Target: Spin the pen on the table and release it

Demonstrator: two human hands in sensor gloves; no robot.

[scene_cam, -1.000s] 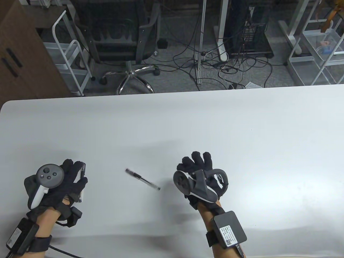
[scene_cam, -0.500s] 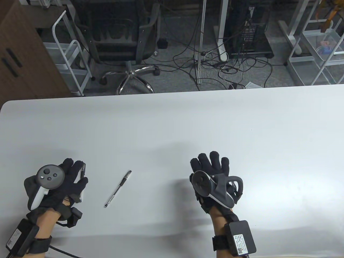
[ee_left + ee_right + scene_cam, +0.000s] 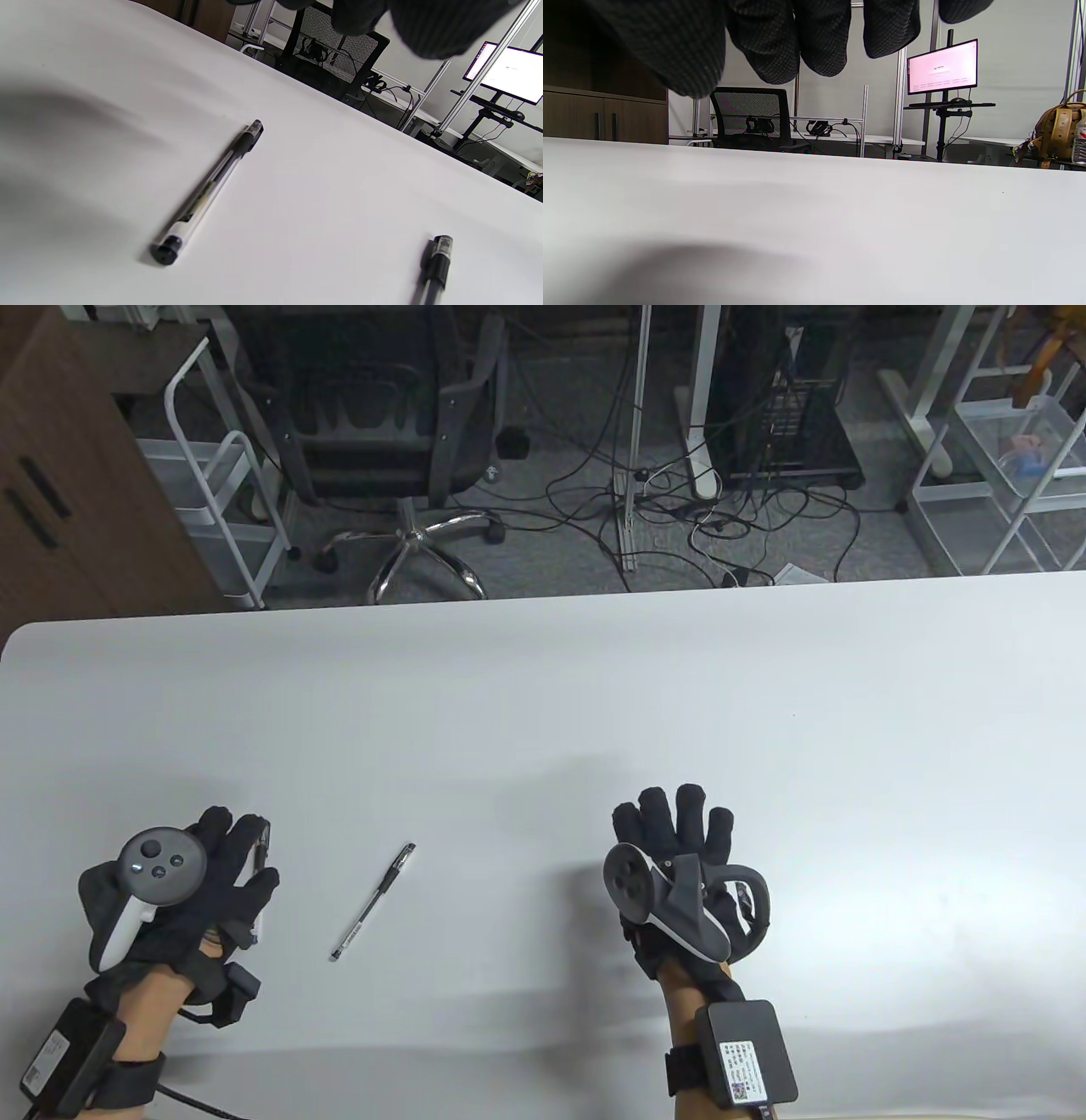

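Now a pen (image 3: 372, 902) lies free on the white worktop (image 3: 543, 712), between two gloved hands.
From the table view, its long axis runs diagonally, dark capped end toward the far right, tip toward the near left, nearer the left hand (image 3: 182, 891) than the right hand (image 3: 679, 869); the right hand's fingers are spread, touching nothing, and the left rests loosely open over a second pen (image 3: 261, 882). From the left wrist view, the second pen (image 3: 208, 192) shows a clear barrel with black ends on the smooth matte surface, beneath knit black fingertips (image 3: 428, 29), with the task pen (image 3: 435, 267) beyond it. From the right wrist view, textured fingertips (image 3: 780, 46) hang apart above bare worktop (image 3: 814, 220).
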